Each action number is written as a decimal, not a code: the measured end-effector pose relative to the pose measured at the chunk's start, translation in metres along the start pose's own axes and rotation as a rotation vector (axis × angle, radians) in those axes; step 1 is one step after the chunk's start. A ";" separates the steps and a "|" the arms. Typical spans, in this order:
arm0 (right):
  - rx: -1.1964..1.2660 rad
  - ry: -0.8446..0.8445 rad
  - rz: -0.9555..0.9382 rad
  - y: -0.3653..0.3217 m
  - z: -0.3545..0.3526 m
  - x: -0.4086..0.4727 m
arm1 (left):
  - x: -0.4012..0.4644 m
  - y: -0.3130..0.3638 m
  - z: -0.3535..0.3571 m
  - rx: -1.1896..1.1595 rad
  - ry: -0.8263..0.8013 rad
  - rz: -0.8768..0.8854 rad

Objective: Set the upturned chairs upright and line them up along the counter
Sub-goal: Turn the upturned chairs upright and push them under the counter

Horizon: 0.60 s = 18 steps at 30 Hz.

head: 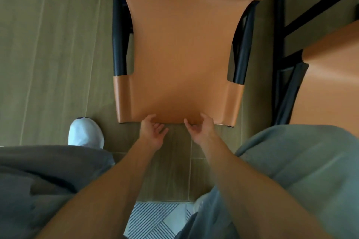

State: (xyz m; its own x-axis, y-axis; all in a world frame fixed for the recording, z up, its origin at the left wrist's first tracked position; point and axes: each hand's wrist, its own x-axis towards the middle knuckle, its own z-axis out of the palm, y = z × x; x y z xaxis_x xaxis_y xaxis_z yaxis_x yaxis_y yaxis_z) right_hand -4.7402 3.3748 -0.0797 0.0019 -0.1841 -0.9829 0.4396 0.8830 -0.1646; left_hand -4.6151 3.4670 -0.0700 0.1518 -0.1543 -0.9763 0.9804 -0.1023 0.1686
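An orange leather chair (180, 44) with a black metal frame lies on the floor in front of me, its back panel facing up and its top edge nearest me. My left hand (152, 132) and my right hand (200, 130) are side by side at that near edge, palms turned up, fingers loosely curled. The thumbs touch the leather edge; neither hand has closed round it. A second orange chair (328, 83) with black legs lies at the right, partly cut off by the frame.
The floor is pale wood-look tile (48, 54). My left foot in a white shoe (85, 134) stands left of the chair. My bent knees in grey trousers fill the lower corners. A striped tile patch (155, 217) lies below my arms.
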 end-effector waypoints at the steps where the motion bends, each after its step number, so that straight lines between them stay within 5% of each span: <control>1: 0.022 0.001 0.005 0.000 -0.004 -0.003 | -0.002 0.000 -0.001 -0.028 -0.010 0.003; 18: -0.205 0.110 -0.109 0.000 0.013 -0.086 | -0.074 0.023 0.018 -0.006 -0.046 0.018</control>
State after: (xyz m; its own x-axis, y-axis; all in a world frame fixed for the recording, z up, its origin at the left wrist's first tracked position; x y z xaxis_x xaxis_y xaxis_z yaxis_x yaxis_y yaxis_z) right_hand -4.7292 3.3848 0.0059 -0.1379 -0.2449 -0.9597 0.2403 0.9317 -0.2723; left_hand -4.6064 3.4584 0.0088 0.1639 -0.2008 -0.9658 0.9783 -0.0928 0.1853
